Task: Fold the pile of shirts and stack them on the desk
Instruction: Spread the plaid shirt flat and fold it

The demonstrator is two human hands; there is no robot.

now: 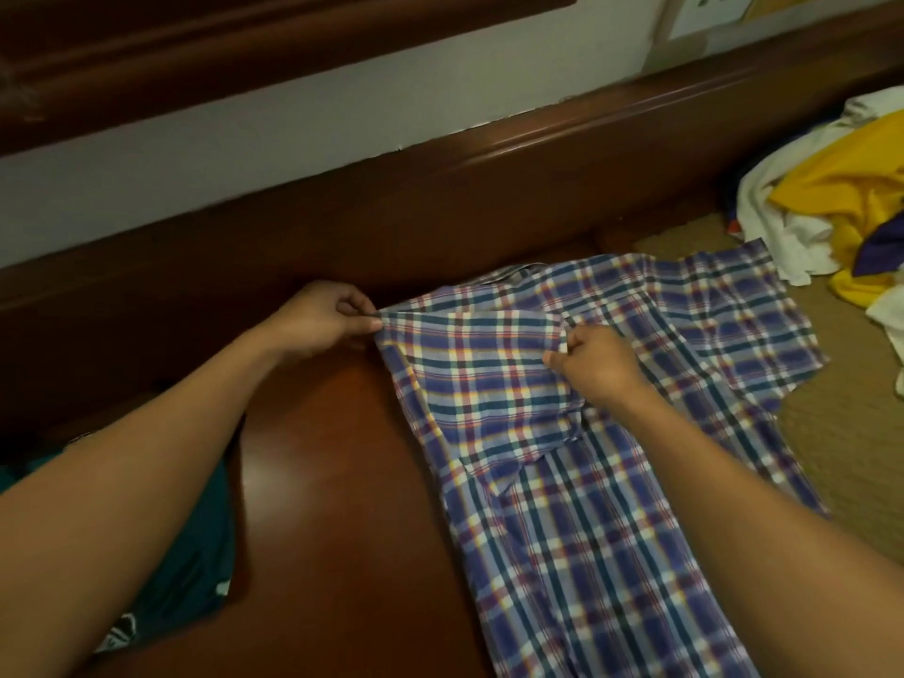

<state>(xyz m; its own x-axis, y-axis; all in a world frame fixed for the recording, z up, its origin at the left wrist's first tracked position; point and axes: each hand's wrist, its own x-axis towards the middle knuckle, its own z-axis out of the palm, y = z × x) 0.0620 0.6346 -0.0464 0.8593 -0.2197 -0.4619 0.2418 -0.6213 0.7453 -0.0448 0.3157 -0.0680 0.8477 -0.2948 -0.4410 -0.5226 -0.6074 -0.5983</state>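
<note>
A blue, white and red plaid shirt [577,482] lies spread across the glossy brown desk [332,506] and reaches onto a tan mat at the right. My left hand [323,318] pinches the shirt's left sleeve edge at its outer corner. My right hand [594,364] pinches the same sleeve fabric closer to the shirt's body, so the sleeve is stretched between both hands. A pile of unfolded shirts [831,208], white, yellow and purple, sits at the far right.
A dark teal garment [195,540] lies at the lower left, partly under my left forearm. A raised wooden ledge [440,188] runs along the back of the desk below the white wall. The tan woven mat [846,447] covers the right side.
</note>
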